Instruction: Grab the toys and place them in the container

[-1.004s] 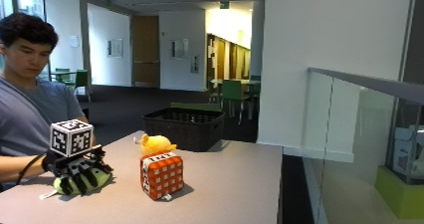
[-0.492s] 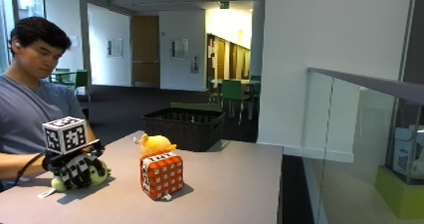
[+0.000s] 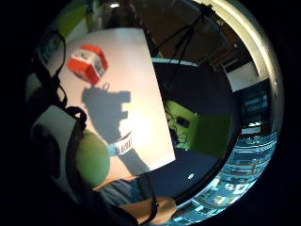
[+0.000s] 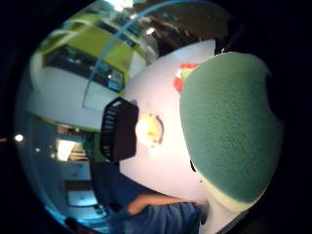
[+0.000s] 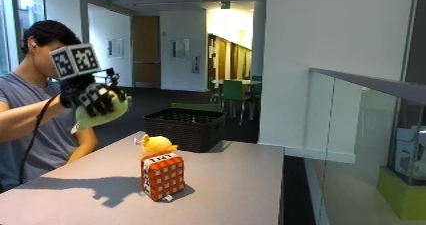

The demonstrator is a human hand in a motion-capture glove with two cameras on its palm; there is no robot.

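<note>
While the person sits at the grey table [image 5: 226,185], the gloved right hand [image 5: 90,97] is raised well above it at about head height, its fingers curled round a green plush toy [image 5: 100,116] that fills much of the thumb-side palm view. On the table stand an orange-and-white checked cube toy [image 5: 162,177] and, just behind it, a yellow plush toy [image 5: 156,145]. The black basket [image 5: 184,129] sits at the far edge of the table, beyond both toys and apart from the raised hand.
</note>
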